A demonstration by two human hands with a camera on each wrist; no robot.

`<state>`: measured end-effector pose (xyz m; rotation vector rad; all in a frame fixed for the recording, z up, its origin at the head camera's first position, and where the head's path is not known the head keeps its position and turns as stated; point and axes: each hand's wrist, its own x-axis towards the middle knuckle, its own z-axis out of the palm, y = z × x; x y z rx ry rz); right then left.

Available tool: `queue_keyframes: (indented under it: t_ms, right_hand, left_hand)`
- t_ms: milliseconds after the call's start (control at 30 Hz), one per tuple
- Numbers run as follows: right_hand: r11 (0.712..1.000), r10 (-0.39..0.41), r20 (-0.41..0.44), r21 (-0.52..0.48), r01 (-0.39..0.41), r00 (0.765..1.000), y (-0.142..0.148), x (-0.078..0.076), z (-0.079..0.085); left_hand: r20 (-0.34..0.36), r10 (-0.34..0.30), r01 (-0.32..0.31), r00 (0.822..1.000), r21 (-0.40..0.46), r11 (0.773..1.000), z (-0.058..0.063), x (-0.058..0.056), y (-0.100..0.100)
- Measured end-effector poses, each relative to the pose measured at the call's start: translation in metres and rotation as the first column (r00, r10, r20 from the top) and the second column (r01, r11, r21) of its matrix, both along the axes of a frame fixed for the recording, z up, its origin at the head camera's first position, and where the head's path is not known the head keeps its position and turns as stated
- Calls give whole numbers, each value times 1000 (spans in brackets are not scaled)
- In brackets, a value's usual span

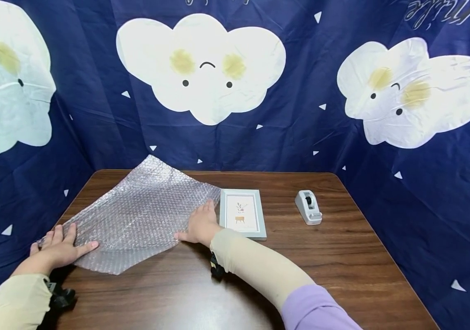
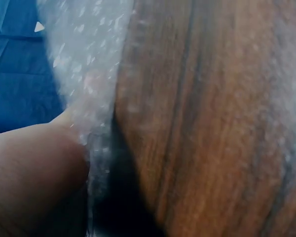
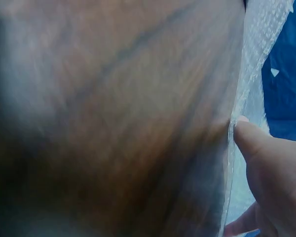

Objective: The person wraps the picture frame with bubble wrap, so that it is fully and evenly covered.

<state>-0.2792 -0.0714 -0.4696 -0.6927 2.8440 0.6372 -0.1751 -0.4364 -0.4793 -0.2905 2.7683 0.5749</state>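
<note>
A sheet of clear bubble wrap (image 1: 136, 215) is spread at an angle over the left half of the table, its far corner reaching past the back edge. My left hand (image 1: 59, 247) rests on its left corner, fingers spread and thumb pointing right. On the right edge of the sheet lies my right hand (image 1: 202, 224), fingers extended away from me. In the right wrist view the right thumb (image 3: 251, 136) touches the sheet's edge. Part of the left hand is behind the film in the left wrist view. Just right of the right hand lies a pale picture frame (image 1: 263, 220) with a plant print.
A white tape dispenser (image 1: 309, 208) stands on the right side of the brown wooden table (image 1: 342, 270). Dark blue cloth (image 1: 301, 137) with white clouds hangs behind the table and along both sides.
</note>
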Motion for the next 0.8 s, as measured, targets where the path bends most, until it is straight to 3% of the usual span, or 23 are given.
queue_keyframes:
  t_ms: [467,800]
  right_hand:
    - [998,30,-93,59,-25,995,2,26,-4]
    - [992,39,-103,127,-26,994,3,41,-6]
  left_hand:
    - [-77,-4,6,997,34,999,-16,-6,-14]
    - [-95,-27,26,995,-19,999,-22,-12,-16]
